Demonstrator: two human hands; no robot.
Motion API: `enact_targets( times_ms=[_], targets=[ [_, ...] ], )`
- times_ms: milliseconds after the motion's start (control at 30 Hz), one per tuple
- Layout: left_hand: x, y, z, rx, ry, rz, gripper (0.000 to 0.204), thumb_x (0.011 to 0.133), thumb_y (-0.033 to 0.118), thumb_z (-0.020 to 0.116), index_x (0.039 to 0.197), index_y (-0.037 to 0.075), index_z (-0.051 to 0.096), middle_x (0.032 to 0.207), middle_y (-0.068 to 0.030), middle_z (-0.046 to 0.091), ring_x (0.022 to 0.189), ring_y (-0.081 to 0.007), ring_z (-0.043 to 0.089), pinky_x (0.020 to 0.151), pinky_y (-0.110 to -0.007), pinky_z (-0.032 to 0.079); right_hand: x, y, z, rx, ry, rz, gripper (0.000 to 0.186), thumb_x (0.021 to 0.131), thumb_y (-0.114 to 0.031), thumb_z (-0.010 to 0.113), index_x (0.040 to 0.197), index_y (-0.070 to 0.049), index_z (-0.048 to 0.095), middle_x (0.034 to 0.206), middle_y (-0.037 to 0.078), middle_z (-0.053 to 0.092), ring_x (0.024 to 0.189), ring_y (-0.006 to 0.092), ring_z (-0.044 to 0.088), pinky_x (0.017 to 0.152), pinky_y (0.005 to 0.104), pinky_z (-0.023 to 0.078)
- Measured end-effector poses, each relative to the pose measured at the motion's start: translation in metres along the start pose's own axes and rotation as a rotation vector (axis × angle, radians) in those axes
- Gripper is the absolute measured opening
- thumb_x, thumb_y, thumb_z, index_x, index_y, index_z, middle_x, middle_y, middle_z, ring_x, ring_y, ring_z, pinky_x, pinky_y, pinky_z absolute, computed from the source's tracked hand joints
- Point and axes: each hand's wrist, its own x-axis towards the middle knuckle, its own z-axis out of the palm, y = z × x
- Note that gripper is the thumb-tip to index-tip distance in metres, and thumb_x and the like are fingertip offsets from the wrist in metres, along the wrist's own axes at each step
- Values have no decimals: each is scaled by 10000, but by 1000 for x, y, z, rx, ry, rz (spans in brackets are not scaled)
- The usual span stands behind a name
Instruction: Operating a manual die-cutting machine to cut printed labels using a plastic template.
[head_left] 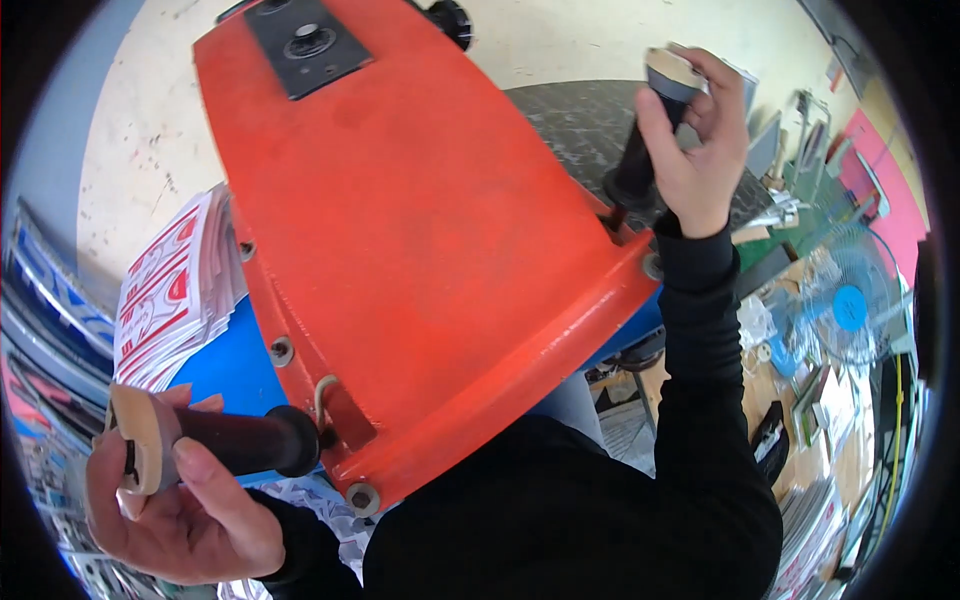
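Observation:
A large red machine arm (420,220) fills the middle, a heavy casting with a rounded front edge and bolts along its sides. Two black handles with beige caps stick out from its front corners. My left hand (195,515) is closed around the capped end of the left handle (235,440), thumb on the near side and fingertips showing behind. At the far right, my right hand (710,150) grips the top of the right handle (640,150), which stands more upright; its thumb lies along the side and a finger reaches over the cap.
A black control plate with a round knob (308,38) sits atop the arm. Printed red-and-white sheets (165,290) are stacked at left on a blue surface (225,365). To the right stand a fan with blue hub (850,307) and a cluttered wooden surface (840,440).

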Motion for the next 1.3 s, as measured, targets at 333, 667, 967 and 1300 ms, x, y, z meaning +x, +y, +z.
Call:
enact_targets(
  times_ms=[333,667,967,1300],
  targets=[
    [2,-23,-8,-74,-204,221,435,937,104,578,1280,-8,336,942,-280,611,706,-266,675,604,-319,601,-15,8,10,28,44,-22,419,871,-12,721,1241,10,525,1159,106,621,985,136,624,853,252,498],
    [-15,-49,1,-233,-172,280,749,927,318,647,1456,28,203,980,-312,612,705,-298,694,603,-322,574,-15,21,18,19,93,-114,434,877,6,697,1259,42,493,1204,162,595,1062,203,618,943,309,476],
    [-44,-87,10,-404,-132,-228,1118,845,731,569,1520,-38,118,1280,-323,551,1213,-359,563,1071,-444,369,9,44,7,-48,90,-116,509,898,-3,672,1357,56,460,1306,197,565,1106,228,621,939,325,497],
    [-68,-105,9,-137,-625,-246,1070,752,392,841,1514,-48,232,1514,-258,348,1407,-419,338,1145,-494,277,39,77,6,-845,175,-299,560,875,-183,744,1345,1,503,1260,184,563,1213,325,512,974,375,450]
  ],
)
